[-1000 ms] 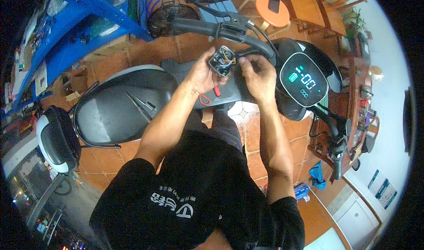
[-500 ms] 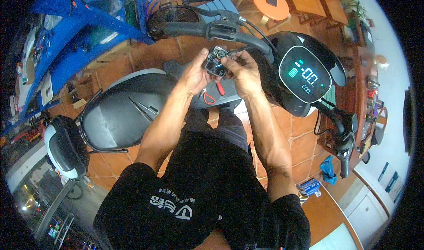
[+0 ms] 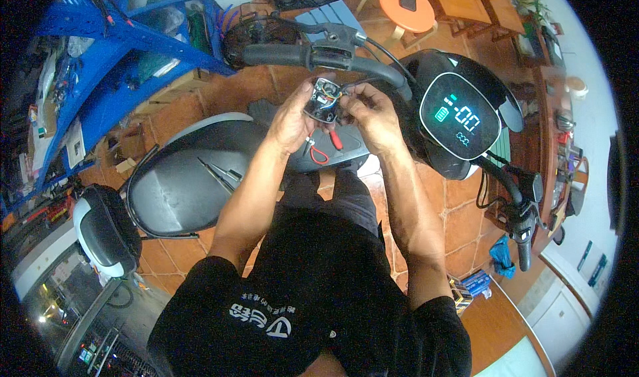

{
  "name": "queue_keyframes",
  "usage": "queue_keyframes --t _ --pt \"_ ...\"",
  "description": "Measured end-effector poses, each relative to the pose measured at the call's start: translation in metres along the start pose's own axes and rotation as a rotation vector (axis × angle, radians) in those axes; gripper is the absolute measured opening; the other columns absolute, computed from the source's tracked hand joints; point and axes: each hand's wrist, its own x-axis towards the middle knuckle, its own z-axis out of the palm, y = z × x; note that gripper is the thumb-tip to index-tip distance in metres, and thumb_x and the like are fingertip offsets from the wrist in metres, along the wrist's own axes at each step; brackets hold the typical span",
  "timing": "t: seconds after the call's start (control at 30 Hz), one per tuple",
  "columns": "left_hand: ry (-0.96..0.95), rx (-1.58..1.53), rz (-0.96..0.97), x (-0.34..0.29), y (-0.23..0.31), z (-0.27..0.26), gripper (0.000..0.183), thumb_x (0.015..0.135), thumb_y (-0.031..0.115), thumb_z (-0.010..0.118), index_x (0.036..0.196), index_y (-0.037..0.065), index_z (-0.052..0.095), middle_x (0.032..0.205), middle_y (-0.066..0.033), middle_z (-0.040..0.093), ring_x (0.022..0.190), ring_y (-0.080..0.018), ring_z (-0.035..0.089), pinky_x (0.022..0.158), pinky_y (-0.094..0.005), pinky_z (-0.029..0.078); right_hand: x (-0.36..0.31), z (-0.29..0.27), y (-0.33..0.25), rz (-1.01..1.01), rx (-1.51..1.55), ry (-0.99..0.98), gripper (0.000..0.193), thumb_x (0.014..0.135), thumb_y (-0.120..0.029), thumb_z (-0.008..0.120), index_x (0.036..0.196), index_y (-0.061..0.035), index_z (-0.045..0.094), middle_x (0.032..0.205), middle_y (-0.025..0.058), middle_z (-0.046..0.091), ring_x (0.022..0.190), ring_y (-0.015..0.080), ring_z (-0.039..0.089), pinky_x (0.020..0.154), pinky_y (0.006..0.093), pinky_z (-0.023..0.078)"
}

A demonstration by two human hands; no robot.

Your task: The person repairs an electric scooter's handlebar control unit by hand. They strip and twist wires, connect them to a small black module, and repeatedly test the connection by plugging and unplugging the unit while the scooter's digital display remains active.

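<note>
An opened switch housing (image 3: 322, 114), a small dark shell with thin coloured wires inside, rests in my left hand (image 3: 290, 116), whose fingers and thumb close round its left side. At the housing's right edge my right hand (image 3: 374, 119) has thumb and fingers pinched together where the wires come out. What lies between those fingertips is too small to tell. A black cable (image 3: 363, 81) runs from there toward the scooter's handlebar (image 3: 381, 69). Just above my hands are the left grip (image 3: 273, 55) and brake lever mount (image 3: 333, 41). Below them a red-handled tool (image 3: 335, 139) and a red loop (image 3: 319, 155) lie on the scooter.
The scooter's lit display (image 3: 459, 116) stands to the right, with the other grip (image 3: 524, 254) beyond. Its black seat (image 3: 176, 187) spreads left. A blue rack (image 3: 126, 61) fills the upper left. An orange stool (image 3: 406, 11) with a phone stands on the tiled floor.
My right fingers have drawn back from inside the housing to its right edge, so more of the interior shows. The housing has shifted slightly down; my left hand still holds it.
</note>
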Motion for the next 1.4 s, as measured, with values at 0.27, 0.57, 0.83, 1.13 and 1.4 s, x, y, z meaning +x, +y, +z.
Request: queue_keyframes --t 0.27,0.57,0.83,1.13,1.4 --pt "0.001 0.012 0.055 -0.001 -0.002 0.005 0.057 0.099 0.049 0.040 0.137 0.007 0.043 0.106 -0.0080 0.063 0.082 -0.0192 0.063 0.061 -0.0318 0.051 -0.001 0.012 0.007 -0.131 -0.269 0.127 0.016 0.086 -0.008 0.065 0.096 0.0005 0.057 0.079 0.0049 0.062 0.069 0.0114 0.059 0.061 0.0268 0.048" --pt "0.031 -0.157 0.062 0.004 -0.008 0.004 0.052 0.096 0.047 0.047 0.129 0.007 0.050 0.122 -0.0083 0.061 0.114 -0.0214 0.056 0.103 -0.0384 0.039 0.003 0.023 0.035 -0.358 -0.251 0.264 0.020 0.086 -0.006 0.065 0.104 0.0005 0.058 0.090 0.0058 0.063 0.077 0.0111 0.058 0.066 0.0259 0.048" --pt "0.006 -0.237 0.050 0.002 -0.012 0.003 0.054 0.095 0.048 0.049 0.136 0.013 0.046 0.122 -0.0058 0.060 0.111 -0.0207 0.057 0.092 -0.0398 0.045 -0.006 0.029 0.031 -0.112 0.203 0.206 0.027 0.091 -0.006 0.057 0.117 0.0004 0.056 0.104 0.0071 0.062 0.090 0.0121 0.058 0.075 0.0249 0.048" --pt "-0.068 -0.258 0.103 -0.003 -0.021 0.001 0.055 0.096 0.038 0.049 0.142 0.011 0.038 0.126 -0.0077 0.057 0.111 -0.0221 0.057 0.086 -0.0397 0.050 -0.011 0.033 0.046 -0.397 0.099 0.377 0.030 0.089 -0.004 0.060 0.119 -0.0014 0.056 0.105 0.0090 0.062 0.092 0.0146 0.058 0.077 0.0279 0.050" --pt "-0.036 -0.214 0.151 -0.015 -0.018 0.017 0.053 0.096 0.032 0.048 0.143 0.010 0.035 0.129 -0.0108 0.055 0.112 -0.0233 0.057 0.089 -0.0404 0.051 -0.026 0.018 0.047 -0.795 -0.707 0.443 0.026 0.081 -0.004 0.064 0.107 -0.0029 0.066 0.113 0.0175 0.063 0.104 0.0319 0.062 0.088 0.0385 0.050"
